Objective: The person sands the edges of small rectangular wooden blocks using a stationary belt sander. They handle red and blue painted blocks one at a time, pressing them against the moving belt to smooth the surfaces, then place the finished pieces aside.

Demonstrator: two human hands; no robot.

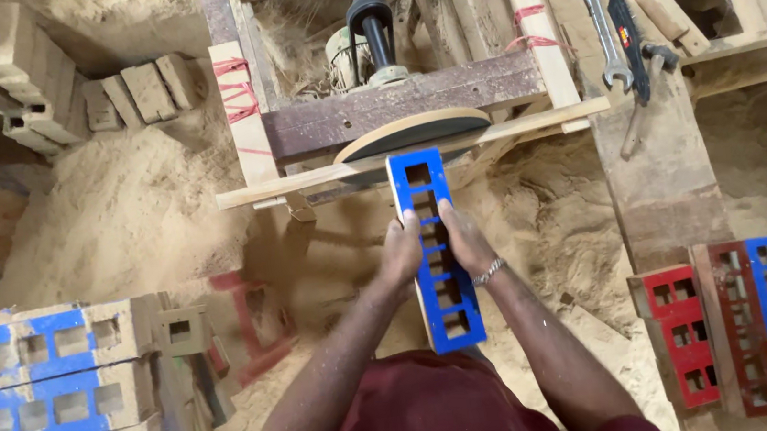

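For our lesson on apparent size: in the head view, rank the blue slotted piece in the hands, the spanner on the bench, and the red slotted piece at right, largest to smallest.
1. Blue slotted piece, longest, though nearest the camera.
2. Red slotted piece.
3. Spanner.
The last two look close, so that order is unsure.

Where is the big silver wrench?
In the head view, the wrench lies at upper right on a wooden bench, beside a black-handled tool, right of the sanding disc.

Head camera, steeply down, close overhead

Two spanners [607, 26] lie on the bench beside stacked red and blue slotted blocks [733, 330].
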